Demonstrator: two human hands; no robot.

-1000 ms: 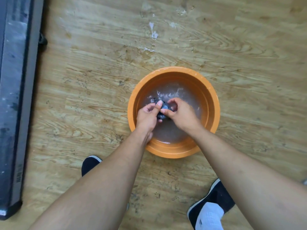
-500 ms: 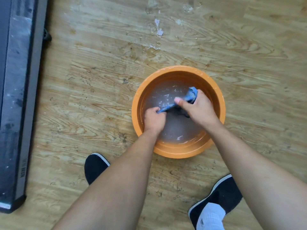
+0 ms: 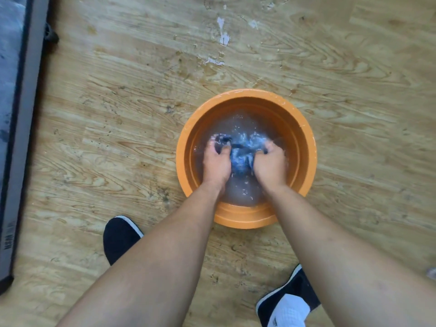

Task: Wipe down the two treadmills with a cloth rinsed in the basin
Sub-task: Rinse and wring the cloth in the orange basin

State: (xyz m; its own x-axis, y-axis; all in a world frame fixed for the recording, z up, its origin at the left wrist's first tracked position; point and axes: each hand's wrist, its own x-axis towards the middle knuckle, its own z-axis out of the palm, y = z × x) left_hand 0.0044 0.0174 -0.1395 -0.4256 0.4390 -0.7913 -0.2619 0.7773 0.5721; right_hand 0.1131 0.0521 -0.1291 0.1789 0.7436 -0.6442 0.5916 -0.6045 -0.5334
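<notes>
Evidently mid-rinse, with left hand (image 3: 215, 162) and right hand (image 3: 271, 165) both clutching cloth (image 3: 240, 158) underwater in basin (image 3: 245, 92); wringing and wiping treadmill (image 3: 22, 138) seemingly left to do.

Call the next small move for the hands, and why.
Probably lift the cloth clear of the water and wring it over the basin. Both the left hand and right hand grip it bunched and submerged, so it is soaked; the treadmill at the left edge likely needs a damp cloth, not a dripping one.
</notes>
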